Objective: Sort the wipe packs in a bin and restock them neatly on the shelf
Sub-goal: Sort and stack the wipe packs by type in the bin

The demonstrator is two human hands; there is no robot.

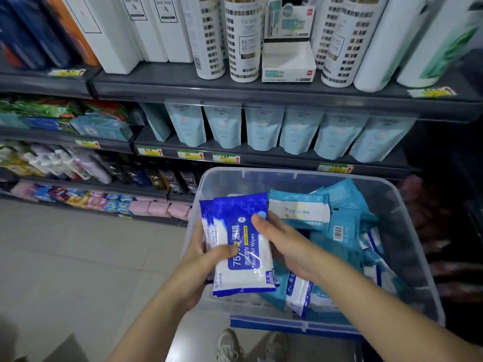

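A clear plastic bin (pixel 407 231) with a blue front handle stands before the shelves, holding several wipe packs. My left hand (pixel 209 254) grips a small stack of dark blue and white alcohol wipe packs (pixel 243 262) at the bin's left side, thumb on the top pack's label. My right hand (pixel 285 244) holds the same stack from the right, thumb on the front of the top pack and fingers behind it. Light blue wipe packs (pixel 337 215) lie jumbled in the middle and right of the bin, with more dark blue and white packs (pixel 298 293) near the front.
Grey shelves rise behind the bin. The shelf (pixel 261 155) just above it carries a row of pale blue pouches (pixel 264 126). White bottles (pixel 243 37) and an open white box (pixel 287 61) stand higher up. Tiled floor (pixel 78 257) lies to the left; my shoes (pixel 251 346) show below.
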